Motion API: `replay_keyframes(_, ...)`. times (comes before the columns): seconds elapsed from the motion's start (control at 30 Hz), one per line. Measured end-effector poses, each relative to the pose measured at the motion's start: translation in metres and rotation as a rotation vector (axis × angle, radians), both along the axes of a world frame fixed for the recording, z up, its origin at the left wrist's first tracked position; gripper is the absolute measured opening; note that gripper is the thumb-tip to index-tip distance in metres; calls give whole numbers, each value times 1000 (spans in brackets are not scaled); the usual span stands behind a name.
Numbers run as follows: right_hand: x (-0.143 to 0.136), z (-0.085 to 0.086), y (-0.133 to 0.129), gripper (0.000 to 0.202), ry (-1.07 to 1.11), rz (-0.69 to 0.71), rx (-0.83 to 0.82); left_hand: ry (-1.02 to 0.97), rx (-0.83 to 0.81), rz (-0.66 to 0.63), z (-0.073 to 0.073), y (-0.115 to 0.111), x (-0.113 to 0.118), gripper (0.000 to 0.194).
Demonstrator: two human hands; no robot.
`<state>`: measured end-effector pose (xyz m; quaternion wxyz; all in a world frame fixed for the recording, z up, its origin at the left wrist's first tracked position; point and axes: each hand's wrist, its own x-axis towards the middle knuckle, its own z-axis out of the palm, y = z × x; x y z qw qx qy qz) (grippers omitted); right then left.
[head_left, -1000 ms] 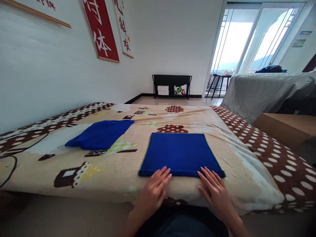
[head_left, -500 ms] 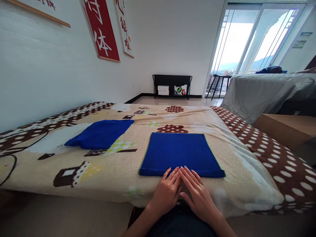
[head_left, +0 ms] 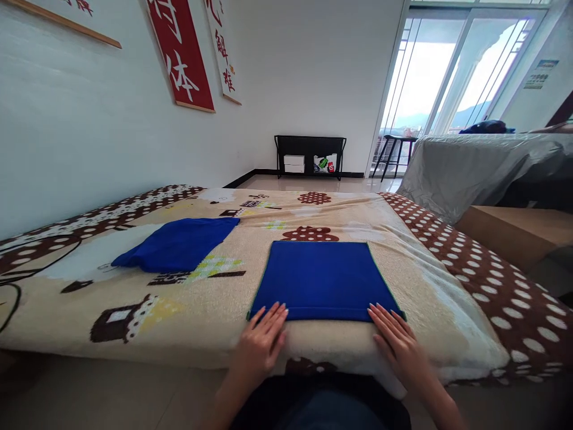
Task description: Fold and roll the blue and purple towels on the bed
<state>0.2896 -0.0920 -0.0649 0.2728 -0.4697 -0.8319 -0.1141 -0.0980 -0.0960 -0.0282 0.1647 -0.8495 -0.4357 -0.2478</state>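
Observation:
A blue cloth (head_left: 326, 275) with green edging lies flat in front of me, with a narrow folded strip along its near edge. My left hand (head_left: 263, 340) rests its fingertips on the near left corner, fingers extended. At the near right corner, my right hand (head_left: 398, 337) lies with fingers stretched over the folded strip. Neither hand grips the cloth. A second blue cloth (head_left: 179, 243), slightly rumpled, lies further to the left, touched by neither hand.
Both cloths lie on a patterned beige blanket (head_left: 179, 316) with brown dotted borders. A cardboard box (head_left: 510, 236) and a plastic-covered object (head_left: 456, 167) stand at the right. Behind the bed is a black rack (head_left: 310, 145); a stool (head_left: 394, 149) stands by the window.
My hands have moved apart from the middle of the near edge, the left one to the left corner and the right one to the right corner. The view has shifted slightly.

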Motion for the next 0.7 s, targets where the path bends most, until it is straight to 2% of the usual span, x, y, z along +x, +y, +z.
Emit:
replay_keyframes(0.1,24,-4,-1,52,53,-15,-21,-10,67,106,-7,-2,-38,49)
replay_keyframes(0.2,37,-5,-1,46,113,-23,-38,6,59,141,-7,-4,-59,48)
replay_keyframes(0.37,48,-6,4,42,166,-83,-53,-73,26,151,-4,-2,-63,46)
replay_keyframes(0.57,66,-8,14,42,245,-133,-114,-193,-61,183,-9,3,-70,38)
replay_keyframes(0.7,73,-10,21,43,269,-152,-111,-209,-37,183,-8,8,-76,29)
